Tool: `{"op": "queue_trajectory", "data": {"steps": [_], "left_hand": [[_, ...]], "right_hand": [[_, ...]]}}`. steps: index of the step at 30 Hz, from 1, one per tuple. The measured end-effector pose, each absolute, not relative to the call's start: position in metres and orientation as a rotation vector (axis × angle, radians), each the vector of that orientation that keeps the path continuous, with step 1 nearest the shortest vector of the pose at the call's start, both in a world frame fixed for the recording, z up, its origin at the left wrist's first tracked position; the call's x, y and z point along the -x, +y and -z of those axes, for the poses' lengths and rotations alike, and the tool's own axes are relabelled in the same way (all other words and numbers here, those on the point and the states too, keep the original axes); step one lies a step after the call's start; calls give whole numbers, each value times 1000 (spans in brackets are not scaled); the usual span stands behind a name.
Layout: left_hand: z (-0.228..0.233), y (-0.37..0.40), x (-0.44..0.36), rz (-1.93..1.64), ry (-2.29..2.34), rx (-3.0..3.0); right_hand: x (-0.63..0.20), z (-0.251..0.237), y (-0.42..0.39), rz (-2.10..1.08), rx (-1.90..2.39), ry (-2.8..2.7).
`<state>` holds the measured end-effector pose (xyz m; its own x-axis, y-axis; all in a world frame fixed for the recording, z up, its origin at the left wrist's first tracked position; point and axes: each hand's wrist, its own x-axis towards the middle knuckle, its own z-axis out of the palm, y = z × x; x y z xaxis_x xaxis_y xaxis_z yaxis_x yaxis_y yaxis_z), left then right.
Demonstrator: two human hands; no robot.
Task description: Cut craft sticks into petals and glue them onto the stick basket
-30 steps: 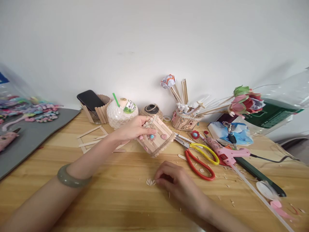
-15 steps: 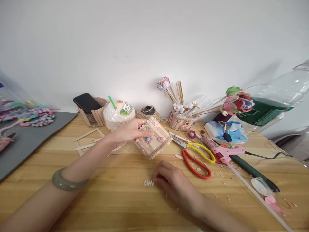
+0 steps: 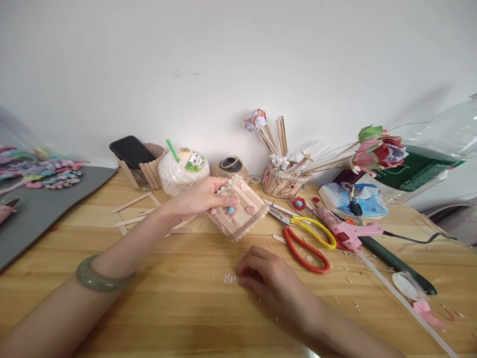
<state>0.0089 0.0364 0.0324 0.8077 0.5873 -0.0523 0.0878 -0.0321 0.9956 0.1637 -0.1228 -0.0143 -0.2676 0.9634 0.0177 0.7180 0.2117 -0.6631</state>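
We work at a cluttered wooden table (image 3: 156, 298) against a white wall (image 3: 223, 64).
Our left hand (image 3: 203, 198) grips the stick box (image 3: 238, 209); our right hand (image 3: 266, 276), fingers curled, rests beside a shell piece (image 3: 230, 279).

Two hands, left (image 3: 203, 199), right (image 3: 266, 276), one scissors (image 3: 303, 241), one glue gun (image 3: 346, 229)

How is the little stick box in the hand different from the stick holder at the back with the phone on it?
The stick box is tilted, held in the left hand; the stick holder stands on the table. The stick box has beads, hearts and twine trim; the stick holder looks plain and carries a black phone. Both are built from craft sticks.
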Motion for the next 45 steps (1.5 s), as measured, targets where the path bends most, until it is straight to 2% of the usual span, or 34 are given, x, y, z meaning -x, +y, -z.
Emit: {"op": "queue_trajectory", "data": {"steps": [12,19,25,35,45], "left_hand": [[-37,33,-9,-425,596,-1586],[-47,21,-10,-327,641,-1627],[-48,8,-18,-340,687,-1648],[-45,-14,-20,-718,739,-1671],[-44,-28,-26,-901,719,-1561]], "right_hand": [[-169,2,-132,-763,1499,-2094],[-184,-30,-120,-269,1332,-1811],[-184,-40,-96,-148,1399,-1741],[-178,-48,-86,30,1279,-1784],[-169,-56,-80,154,1207,-1781]]}}
